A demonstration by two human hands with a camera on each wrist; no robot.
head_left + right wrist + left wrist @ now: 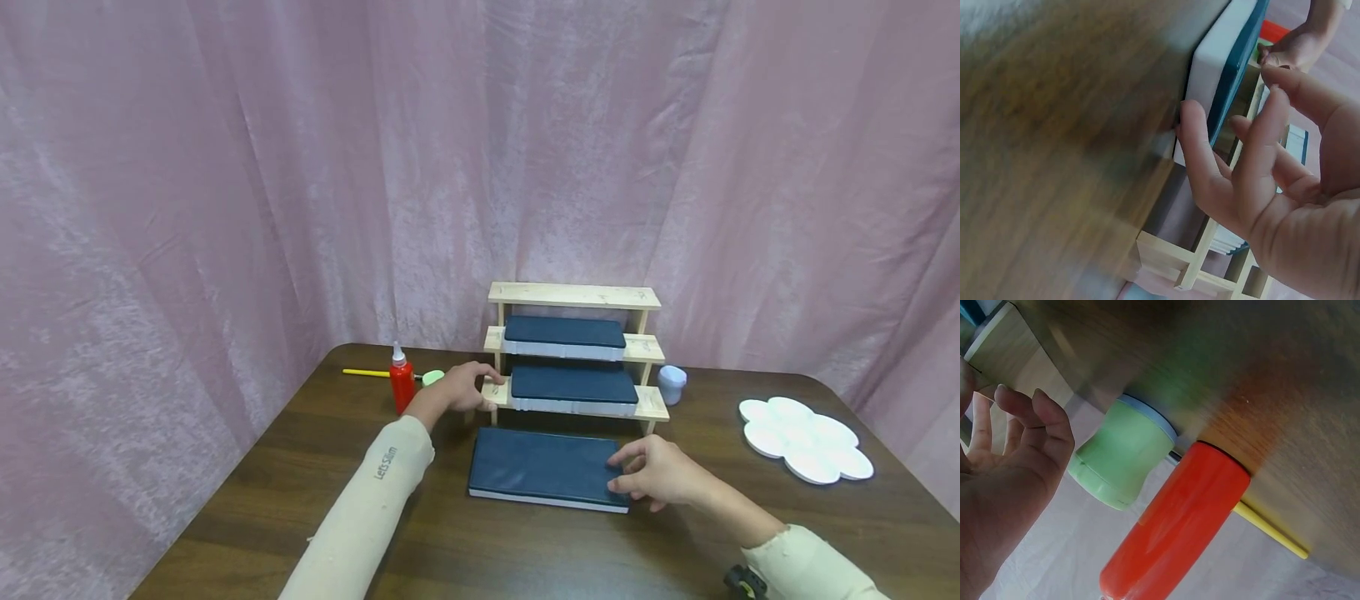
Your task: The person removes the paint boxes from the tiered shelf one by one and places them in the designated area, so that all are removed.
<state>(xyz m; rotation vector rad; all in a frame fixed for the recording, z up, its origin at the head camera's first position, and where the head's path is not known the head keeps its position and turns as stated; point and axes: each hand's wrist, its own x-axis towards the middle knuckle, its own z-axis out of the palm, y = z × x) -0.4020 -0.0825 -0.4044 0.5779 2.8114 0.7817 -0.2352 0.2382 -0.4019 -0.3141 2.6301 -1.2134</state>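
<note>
My left hand (461, 386) is at the left end of a stepped wooden shelf (651, 404), its fingers and thumb gripping the lowest step's end. In front of the shelf, a flat case with a dark blue top and white sides (543, 467) lies on the table. My right hand (660, 473) is at that case's right end, fingers loosely bent. One fingertip touches the white side (1210, 75) in the right wrist view, while the thumb and other fingers stay apart. Two similar blue-topped cases, an upper one (564, 331) and a lower one (573, 384), rest on the shelf's steps.
Left of the shelf stand a red squeeze bottle (402, 385) and a green pot (1124, 453), with a yellow-handled brush (366, 372) behind them. A pale blue pot (672, 385) is right of the shelf. Farther right lies a white flower-shaped palette (806, 442). A pink curtain (450, 167) hangs behind.
</note>
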